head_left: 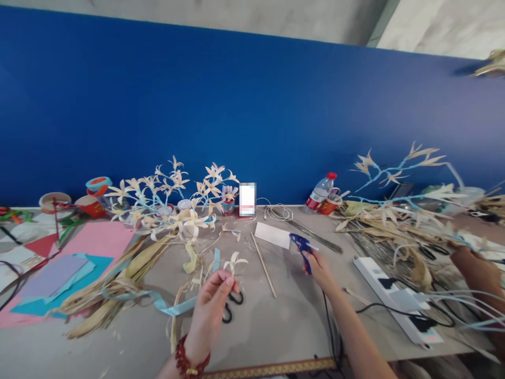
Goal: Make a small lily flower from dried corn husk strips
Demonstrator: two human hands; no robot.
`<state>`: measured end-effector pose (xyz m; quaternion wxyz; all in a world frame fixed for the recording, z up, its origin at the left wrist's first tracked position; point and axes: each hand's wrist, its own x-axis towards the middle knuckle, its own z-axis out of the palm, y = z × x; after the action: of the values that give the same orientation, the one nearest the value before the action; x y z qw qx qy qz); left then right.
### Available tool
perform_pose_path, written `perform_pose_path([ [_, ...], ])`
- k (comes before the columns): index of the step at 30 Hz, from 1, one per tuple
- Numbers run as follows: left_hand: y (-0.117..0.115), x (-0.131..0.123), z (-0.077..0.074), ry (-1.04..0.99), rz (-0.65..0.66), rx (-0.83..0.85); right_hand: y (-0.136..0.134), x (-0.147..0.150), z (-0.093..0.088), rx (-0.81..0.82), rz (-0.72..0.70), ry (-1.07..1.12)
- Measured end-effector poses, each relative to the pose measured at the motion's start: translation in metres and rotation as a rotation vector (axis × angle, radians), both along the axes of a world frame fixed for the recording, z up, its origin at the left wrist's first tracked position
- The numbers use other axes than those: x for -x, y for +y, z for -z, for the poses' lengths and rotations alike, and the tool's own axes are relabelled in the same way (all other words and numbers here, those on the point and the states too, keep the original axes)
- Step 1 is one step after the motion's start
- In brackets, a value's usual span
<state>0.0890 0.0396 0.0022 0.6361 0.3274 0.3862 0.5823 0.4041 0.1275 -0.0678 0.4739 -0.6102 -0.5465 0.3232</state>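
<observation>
Between the thumb and fingers of my left hand [218,296] is a small cream-coloured husk flower [235,261], its petals pointing up. My right hand [319,267] is wrapped round the handle of a blue glue gun [302,245], whose nozzle end lies by a white card [272,235]. A black cord runs down from the glue gun past the table's front edge. Under my left hand are scissors [235,298] with black handles, partly hidden. A thin wooden stick [263,265] lies between my two hands.
Husk-flower branches [173,200] stand at the back left, beside dried husks [130,273] and coloured paper [59,276]. A white power strip [394,300] with cords lies right. A bottle [321,192] stands at the back. Another person's hand [475,266] reaches in at far right.
</observation>
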Motion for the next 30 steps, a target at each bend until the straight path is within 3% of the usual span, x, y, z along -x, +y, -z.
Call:
perform_pose_path([
  [7,0.003,0.0,0.001,-0.006,0.0,-0.026,-0.018,0.023,-0.022,-0.095,0.066,0.329],
  [15,0.005,-0.003,0.003,-0.009,-0.021,-0.042,-0.071,0.07,-0.045,-0.138,-0.255,0.509],
  [23,0.005,-0.001,0.004,0.042,-0.092,-0.099,-0.104,0.089,-0.042,-0.13,-0.365,0.263],
  [30,0.007,-0.003,0.005,0.018,-0.121,-0.119,-0.117,0.106,-0.058,-0.397,-0.356,-0.193],
])
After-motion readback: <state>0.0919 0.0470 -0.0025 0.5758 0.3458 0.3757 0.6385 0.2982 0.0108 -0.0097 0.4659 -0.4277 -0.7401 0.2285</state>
